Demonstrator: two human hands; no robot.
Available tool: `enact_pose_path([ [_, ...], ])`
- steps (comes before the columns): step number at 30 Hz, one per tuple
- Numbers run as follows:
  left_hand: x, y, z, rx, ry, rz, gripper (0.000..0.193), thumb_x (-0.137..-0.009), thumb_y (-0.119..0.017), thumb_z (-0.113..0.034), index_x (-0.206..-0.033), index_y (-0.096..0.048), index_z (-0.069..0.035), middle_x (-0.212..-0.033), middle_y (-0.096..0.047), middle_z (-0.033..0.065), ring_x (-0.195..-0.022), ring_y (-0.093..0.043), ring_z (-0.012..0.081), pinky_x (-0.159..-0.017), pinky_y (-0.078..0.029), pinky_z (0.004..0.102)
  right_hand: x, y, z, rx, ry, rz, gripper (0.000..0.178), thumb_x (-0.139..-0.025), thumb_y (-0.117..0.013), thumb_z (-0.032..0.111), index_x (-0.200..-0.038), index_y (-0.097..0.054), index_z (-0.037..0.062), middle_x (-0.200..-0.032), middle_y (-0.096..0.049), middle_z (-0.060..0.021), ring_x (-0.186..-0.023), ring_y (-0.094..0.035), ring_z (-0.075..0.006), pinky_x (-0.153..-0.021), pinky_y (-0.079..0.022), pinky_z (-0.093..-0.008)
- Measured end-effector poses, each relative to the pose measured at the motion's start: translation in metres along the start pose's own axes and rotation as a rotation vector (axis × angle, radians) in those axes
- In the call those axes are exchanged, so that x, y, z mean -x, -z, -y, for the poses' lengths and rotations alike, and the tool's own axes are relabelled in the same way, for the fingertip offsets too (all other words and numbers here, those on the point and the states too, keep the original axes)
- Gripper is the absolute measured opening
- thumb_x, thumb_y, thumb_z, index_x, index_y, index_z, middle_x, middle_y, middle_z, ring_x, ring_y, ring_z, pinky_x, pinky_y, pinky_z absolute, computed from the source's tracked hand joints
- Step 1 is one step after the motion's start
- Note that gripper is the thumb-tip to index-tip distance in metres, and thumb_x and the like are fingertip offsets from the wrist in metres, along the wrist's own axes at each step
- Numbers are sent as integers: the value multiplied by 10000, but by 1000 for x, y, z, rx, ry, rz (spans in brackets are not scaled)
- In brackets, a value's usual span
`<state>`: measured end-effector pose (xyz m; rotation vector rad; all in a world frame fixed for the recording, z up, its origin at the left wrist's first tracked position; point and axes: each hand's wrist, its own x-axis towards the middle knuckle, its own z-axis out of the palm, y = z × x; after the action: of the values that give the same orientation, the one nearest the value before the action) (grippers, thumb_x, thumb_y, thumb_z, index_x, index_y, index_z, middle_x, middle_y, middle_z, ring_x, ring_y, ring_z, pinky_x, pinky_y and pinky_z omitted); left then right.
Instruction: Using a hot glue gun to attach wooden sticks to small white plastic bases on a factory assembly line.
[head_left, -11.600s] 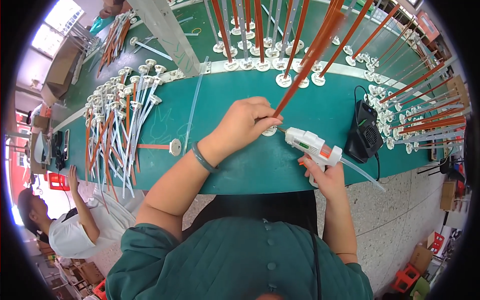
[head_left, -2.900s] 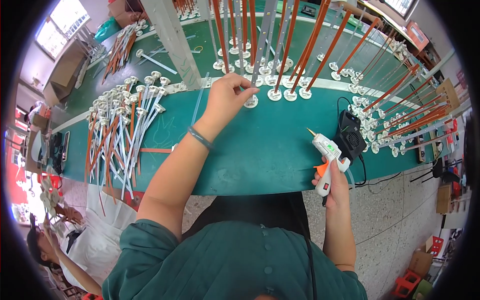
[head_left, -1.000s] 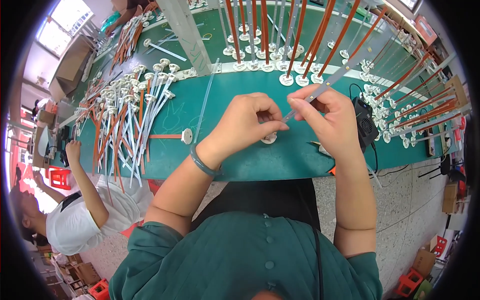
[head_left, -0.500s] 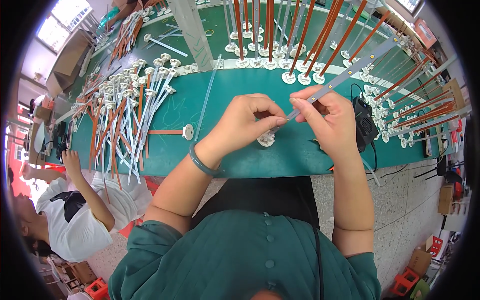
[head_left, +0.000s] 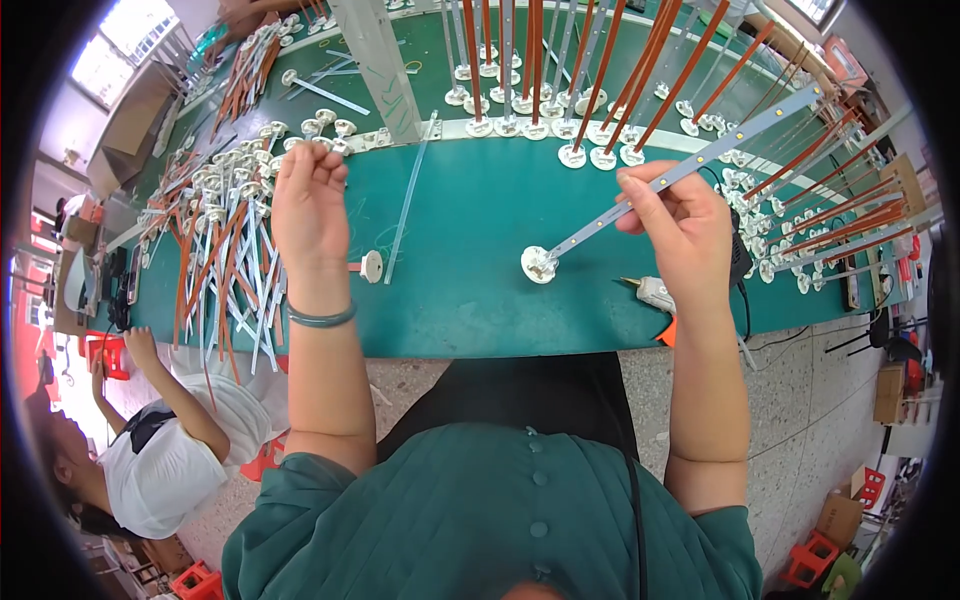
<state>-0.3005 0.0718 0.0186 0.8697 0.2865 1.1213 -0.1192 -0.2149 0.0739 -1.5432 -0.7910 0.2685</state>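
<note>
My right hand [head_left: 680, 220] pinches a grey LED strip [head_left: 720, 146] with small yellow diodes along it. The strip slants up to the right, and its lower end meets a round white base [head_left: 539, 265] near the green tabletop. Over at the left, my left hand [head_left: 314, 215] is raised beside a pile of strips with white round ends [head_left: 235, 260], its fingers loosely bent and nothing visible in them. A brown strip's round end [head_left: 371, 267] shows just right of that wrist. Partly behind my right hand lies a glue gun [head_left: 655, 293] with a pointed metal tip.
Brown and grey strips on white bases [head_left: 570, 155] stand along the back and right. A clear strip [head_left: 411, 200] lies across the green table [head_left: 450, 320]. A black device [head_left: 741, 255] sits beside my right hand. A white post [head_left: 380, 70] rises behind. At left is a person in white [head_left: 165, 460].
My left hand has let go of the LED strip and moved left to the pile. My right hand, still holding the strip, has shifted slightly right, uncovering the white base and the glue gun.
</note>
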Motion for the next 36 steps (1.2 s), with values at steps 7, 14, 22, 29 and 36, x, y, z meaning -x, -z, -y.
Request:
enact_pose_path([
  [7,38,22,50,-78,324,123,214,-997,-479,-235,-927,-562,-51,-881,-592,50,-774,-574,167,-721,-463,297,-51,-14,-12,130,83,-23,180,-912,-649,140,-1013,-664,-8,-807,-652,-51,-707,-632,-101,-646,-506,-224],
  [14,61,6,72,-397,486,448,306,-1003,-462,-272,-799,-538,-56,-777,-563,24,-737,-552,122,-704,-452,257,-113,-45,-56,395,157,92,163,-905,-637,141,-983,-659,0,-778,-647,-34,-715,-630,-96,-633,-496,-234],
  [22,65,6,76,-594,465,587,232,-992,-515,-214,-836,-557,-48,-802,-574,6,-751,-549,90,-701,-463,240,-136,-53,-64,640,200,56,276,-885,-653,149,-1114,-601,4,-789,-651,-54,-692,-650,-126,-624,-502,-264],
  [29,65,7,80,-684,426,645,201,-979,-544,-182,-836,-561,-42,-811,-575,8,-757,-551,83,-704,-473,238,-115,-51,-56,699,234,41,435,-847,-692,188,-1220,-562,7,-833,-665,-81,-683,-661,-163,-620,-507,-290],
  [36,65,8,81,-701,394,635,187,-972,-554,-182,-860,-576,-35,-825,-585,14,-755,-561,89,-696,-474,236,-77,-33,-43,674,148,50,442,-861,-676,183,-1247,-556,4,-883,-677,-93,-654,-645,-154,-603,-501,-292],
])
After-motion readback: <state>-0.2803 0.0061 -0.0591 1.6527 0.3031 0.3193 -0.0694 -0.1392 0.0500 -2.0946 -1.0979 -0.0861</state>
